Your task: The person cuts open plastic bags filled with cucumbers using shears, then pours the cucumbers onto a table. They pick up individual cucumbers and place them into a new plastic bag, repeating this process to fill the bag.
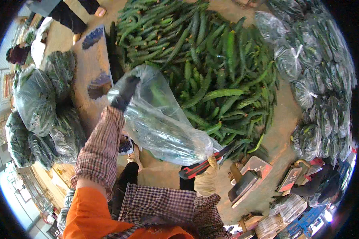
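A large clear plastic bag (pixel 155 128) stretches before me, with green shapes faintly visible through it. My left hand (pixel 124 94), in a dark glove, is at the bag's far left end, where plastic bunches around it. Its fingers are too obscured to show whether they grip. My right hand (pixel 205 179), in a tan glove, holds a red-and-black hand tool (pixel 197 168) against the bag's gathered right end. Beyond the bag spreads a wide heap of long green cucumbers (pixel 209 80) on the floor, some touching the plastic.
Filled clear bags stand at the left (pixel 37 101), and more filled bags (pixel 311 86) are stacked along the right. A stained board (pixel 92 65) lies left of the heap. Near my right side sits a low stool (pixel 246 185). Another person's legs (pixel 68 18) show at the upper left.
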### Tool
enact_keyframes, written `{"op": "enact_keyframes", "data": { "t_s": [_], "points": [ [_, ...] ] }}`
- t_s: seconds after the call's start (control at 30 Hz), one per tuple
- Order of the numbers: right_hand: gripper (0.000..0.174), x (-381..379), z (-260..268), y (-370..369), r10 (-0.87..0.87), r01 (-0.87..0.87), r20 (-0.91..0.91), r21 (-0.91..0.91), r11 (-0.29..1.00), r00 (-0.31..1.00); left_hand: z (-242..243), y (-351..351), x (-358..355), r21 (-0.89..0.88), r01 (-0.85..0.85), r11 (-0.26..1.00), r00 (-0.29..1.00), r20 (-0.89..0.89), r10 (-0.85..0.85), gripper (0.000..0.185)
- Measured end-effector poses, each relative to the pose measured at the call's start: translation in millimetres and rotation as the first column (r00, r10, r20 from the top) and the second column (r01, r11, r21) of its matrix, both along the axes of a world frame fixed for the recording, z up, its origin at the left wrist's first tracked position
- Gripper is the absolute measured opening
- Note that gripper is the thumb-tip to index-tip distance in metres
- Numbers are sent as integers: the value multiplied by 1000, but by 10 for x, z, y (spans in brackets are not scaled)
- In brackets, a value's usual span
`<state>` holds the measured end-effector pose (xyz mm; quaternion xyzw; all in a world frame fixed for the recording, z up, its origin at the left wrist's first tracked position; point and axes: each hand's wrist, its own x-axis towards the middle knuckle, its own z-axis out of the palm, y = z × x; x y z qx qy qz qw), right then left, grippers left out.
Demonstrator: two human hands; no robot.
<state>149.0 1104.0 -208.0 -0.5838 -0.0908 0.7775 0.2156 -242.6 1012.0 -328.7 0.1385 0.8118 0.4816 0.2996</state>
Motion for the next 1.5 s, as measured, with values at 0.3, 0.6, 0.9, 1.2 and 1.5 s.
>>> {"op": "enact_keyframes", "data": {
  "t_s": [0.3,0.6,0.9,1.2,1.5],
  "points": [
    [41,1008,2042,1633,-138,247,-254,471,847,957,3073,2644,861,140,589,796,444,-879,-174,27],
    [30,978,3025,1676,61,-62,26,696,715,998,5308,2036,655,154,419,895,814,-499,-295,25],
    [42,735,4082,1592,90,-27,2,959,283,996,6798,1092,675,386,192,902,-466,-773,430,12],
    [17,-536,4350,-353,430,-148,-33,913,381,902,5554,-1558,1107,773,269,574,961,-251,-112,51],
    [15,-1297,3997,-3099,972,-724,74,680,115,223,4439,-3660,2276,295,234,926,916,-385,-109,79]
  ]
}}
